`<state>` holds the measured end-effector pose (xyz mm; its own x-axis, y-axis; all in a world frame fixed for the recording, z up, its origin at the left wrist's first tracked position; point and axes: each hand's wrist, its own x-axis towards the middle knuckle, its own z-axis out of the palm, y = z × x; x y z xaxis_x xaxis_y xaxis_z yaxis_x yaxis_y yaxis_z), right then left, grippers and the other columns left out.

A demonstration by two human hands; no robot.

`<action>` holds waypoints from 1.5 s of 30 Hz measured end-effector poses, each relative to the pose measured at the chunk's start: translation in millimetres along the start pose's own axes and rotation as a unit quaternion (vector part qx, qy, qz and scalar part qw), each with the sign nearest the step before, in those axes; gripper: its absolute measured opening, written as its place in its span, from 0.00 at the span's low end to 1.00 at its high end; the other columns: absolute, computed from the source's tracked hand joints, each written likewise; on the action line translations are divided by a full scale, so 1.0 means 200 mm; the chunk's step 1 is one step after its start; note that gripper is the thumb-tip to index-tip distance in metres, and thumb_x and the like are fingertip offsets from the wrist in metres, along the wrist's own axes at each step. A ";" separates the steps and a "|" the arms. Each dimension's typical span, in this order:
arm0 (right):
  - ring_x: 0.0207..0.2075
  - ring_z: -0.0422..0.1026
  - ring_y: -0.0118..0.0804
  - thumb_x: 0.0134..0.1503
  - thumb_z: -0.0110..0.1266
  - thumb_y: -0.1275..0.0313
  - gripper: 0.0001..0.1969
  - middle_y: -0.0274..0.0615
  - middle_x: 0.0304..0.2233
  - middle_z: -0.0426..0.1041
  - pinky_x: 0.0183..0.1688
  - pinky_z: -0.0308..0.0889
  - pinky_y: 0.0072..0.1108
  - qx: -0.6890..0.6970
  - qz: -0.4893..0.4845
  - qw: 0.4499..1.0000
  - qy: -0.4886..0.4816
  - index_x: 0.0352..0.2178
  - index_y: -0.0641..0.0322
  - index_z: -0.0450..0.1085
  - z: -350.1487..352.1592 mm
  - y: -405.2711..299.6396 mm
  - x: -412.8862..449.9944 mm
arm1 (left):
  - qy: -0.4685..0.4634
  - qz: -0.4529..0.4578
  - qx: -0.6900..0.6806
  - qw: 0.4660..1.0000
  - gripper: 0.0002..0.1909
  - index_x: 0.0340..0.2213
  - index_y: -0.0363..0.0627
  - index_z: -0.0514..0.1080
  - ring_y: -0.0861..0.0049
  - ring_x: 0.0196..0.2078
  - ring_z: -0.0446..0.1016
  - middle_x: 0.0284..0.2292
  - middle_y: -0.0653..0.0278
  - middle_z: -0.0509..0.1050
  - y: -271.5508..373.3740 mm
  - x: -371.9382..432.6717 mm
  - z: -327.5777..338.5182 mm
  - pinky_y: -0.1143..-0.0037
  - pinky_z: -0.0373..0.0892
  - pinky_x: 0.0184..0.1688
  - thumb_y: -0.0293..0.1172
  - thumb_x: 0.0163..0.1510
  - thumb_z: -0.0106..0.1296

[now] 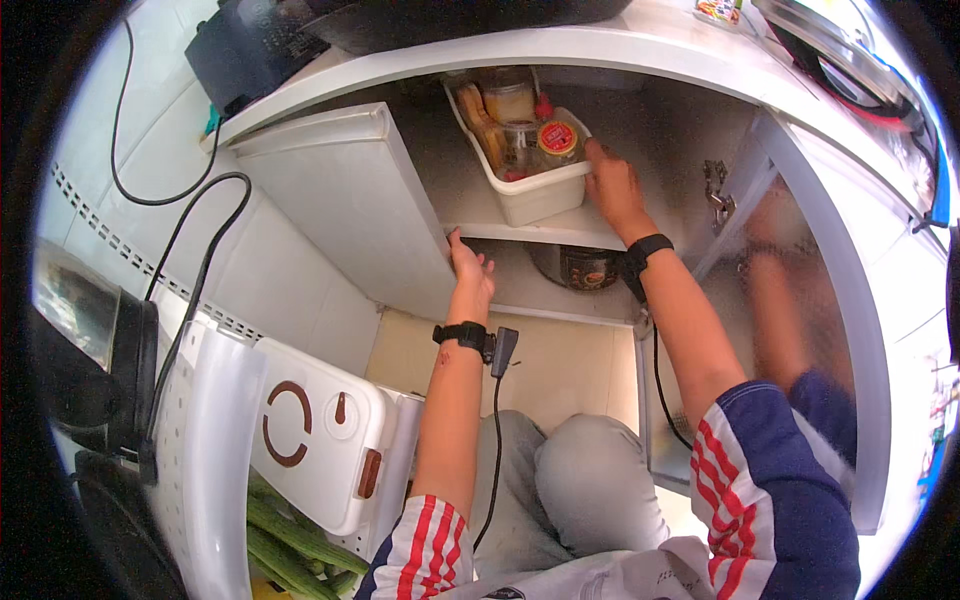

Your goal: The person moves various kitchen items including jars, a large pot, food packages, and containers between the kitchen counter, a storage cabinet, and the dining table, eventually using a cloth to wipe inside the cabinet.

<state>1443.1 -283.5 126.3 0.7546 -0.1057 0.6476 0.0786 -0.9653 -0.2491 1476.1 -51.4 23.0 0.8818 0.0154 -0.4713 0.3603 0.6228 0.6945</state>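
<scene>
My right hand (616,187) grips the front right corner of a white plastic storage bin (541,196) on the upper shelf (622,232) of an open cabinet. Inside the bin are a jar with a red-and-yellow lid (557,138), a clear jar (517,142), another jar with pale contents (510,101) and yellowish packages (480,124) along the left side. Against the free edge of the left cabinet door (337,202) rests my left hand (471,266), its fingers apart and nothing in them. Part of the bin's far end is in shadow.
A dark rice cooker-like appliance (589,268) stands on the lower level. The reflective right door (810,315) is swung open. At left, a rack holds a white lidded container (322,427) above green ridged gourds (300,536). A black cable (201,277) loops along the tiled wall.
</scene>
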 end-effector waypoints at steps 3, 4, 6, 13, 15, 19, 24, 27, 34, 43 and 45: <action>0.35 0.72 0.55 0.49 0.49 0.75 0.15 0.53 0.35 0.72 0.37 0.68 0.39 0.004 0.014 1.000 0.010 0.41 0.58 0.64 -0.03 0.03 -0.03 | 0.013 -0.024 -0.027 0.999 0.45 0.58 0.40 0.42 0.71 0.44 0.57 0.40 0.61 0.54 -0.01 0.04 0.03 0.69 0.51 0.59 0.55 0.50 0.47; 0.36 0.72 0.55 0.50 0.49 0.74 0.15 0.52 0.36 0.72 0.37 0.68 0.39 0.000 0.020 1.000 0.016 0.41 0.56 0.63 -0.04 0.02 -0.03 | -0.006 -0.033 -0.008 0.999 0.42 0.56 0.41 0.46 0.71 0.40 0.57 0.37 0.62 0.55 -0.01 0.07 0.03 0.69 0.54 0.56 0.54 0.51 0.47; 0.35 0.72 0.54 0.50 0.50 0.73 0.15 0.50 0.35 0.72 0.36 0.68 0.38 -0.009 0.019 0.999 0.030 0.41 0.55 0.63 -0.04 0.02 -0.06 | -0.025 -0.041 0.014 0.999 0.39 0.55 0.41 0.49 0.71 0.36 0.58 0.34 0.64 0.56 0.01 0.11 0.02 0.69 0.57 0.54 0.53 0.51 0.47; 0.33 0.73 0.51 0.49 0.51 0.70 0.14 0.46 0.33 0.73 0.33 0.68 0.39 -0.018 0.036 0.998 0.057 0.39 0.53 0.64 0.00 0.06 -0.10 | 0.016 -0.138 0.087 0.986 0.16 0.28 0.48 0.57 0.74 0.25 0.60 0.22 0.67 0.59 0.06 0.16 0.13 0.71 0.63 0.35 0.44 0.48 0.48; 0.31 0.74 0.49 0.50 0.51 0.69 0.14 0.45 0.32 0.73 0.30 0.68 0.36 0.032 0.034 0.997 0.057 0.40 0.53 0.64 0.01 0.05 -0.09 | -0.018 -0.153 0.120 0.981 0.15 0.24 0.49 0.56 0.75 0.24 0.60 0.21 0.67 0.60 0.08 0.21 0.09 0.73 0.63 0.31 0.43 0.47 0.49; 0.28 0.74 0.37 0.53 0.49 0.68 0.11 0.41 0.25 0.72 0.24 0.68 0.26 0.485 0.179 0.853 0.070 0.39 0.57 0.64 0.02 0.10 -0.10 | -0.032 -0.185 0.158 0.970 0.15 0.22 0.49 0.58 0.75 0.20 0.62 0.19 0.68 0.61 0.08 0.20 0.12 0.75 0.60 0.24 0.44 0.46 0.48; 0.23 0.72 0.31 0.56 0.48 0.66 0.12 0.39 0.21 0.69 0.20 0.65 0.19 0.581 0.316 0.750 -0.004 0.33 0.66 0.66 0.01 0.05 -0.04 | -0.060 -0.134 0.157 0.977 0.13 0.23 0.48 0.58 0.76 0.23 0.65 0.22 0.65 0.65 0.11 0.12 0.10 0.76 0.62 0.23 0.43 0.52 0.44; 0.19 0.71 0.32 0.57 0.48 0.65 0.14 0.41 0.20 0.69 0.19 0.65 0.21 0.563 0.354 0.744 -0.069 0.31 0.70 0.66 0.06 0.05 0.02 | -0.111 -0.023 0.164 0.980 0.19 0.25 0.46 0.60 0.77 0.21 0.66 0.21 0.67 0.67 0.09 0.02 0.15 0.75 0.62 0.24 0.51 0.54 0.41; 0.22 0.74 0.40 0.57 0.49 0.67 0.18 0.51 0.25 0.72 0.22 0.73 0.23 0.587 0.383 0.713 -0.026 0.34 0.81 0.64 0.06 0.02 0.10 | -0.157 0.228 0.205 0.939 0.15 0.25 0.43 0.60 0.79 0.16 0.63 0.18 0.67 0.63 0.10 -0.25 0.41 0.76 0.62 0.19 0.42 0.58 0.45; 0.24 0.75 0.42 0.54 0.52 0.72 0.17 0.56 0.30 0.70 0.24 0.76 0.22 0.592 0.374 0.713 -0.042 0.34 0.85 0.63 -0.06 -0.07 0.11 | -0.161 0.292 0.209 0.919 0.14 0.20 0.42 0.60 0.80 0.15 0.63 0.15 0.67 0.61 0.24 -0.25 0.43 0.77 0.63 0.18 0.34 0.56 0.45; 0.25 0.75 0.42 0.54 0.52 0.72 0.16 0.56 0.30 0.70 0.24 0.75 0.21 0.584 0.375 0.719 -0.028 0.34 0.84 0.64 -0.07 -0.05 0.08 | -0.146 0.254 0.215 0.932 0.14 0.19 0.41 0.61 0.80 0.14 0.63 0.15 0.66 0.62 0.23 -0.30 0.42 0.76 0.62 0.17 0.33 0.55 0.46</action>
<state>1445.9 -278.0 149.6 0.8923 -0.4514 -0.0062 0.1050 0.2208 -0.9696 1466.2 -89.4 129.1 0.9944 -0.0298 0.1017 -0.0926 0.2218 0.9707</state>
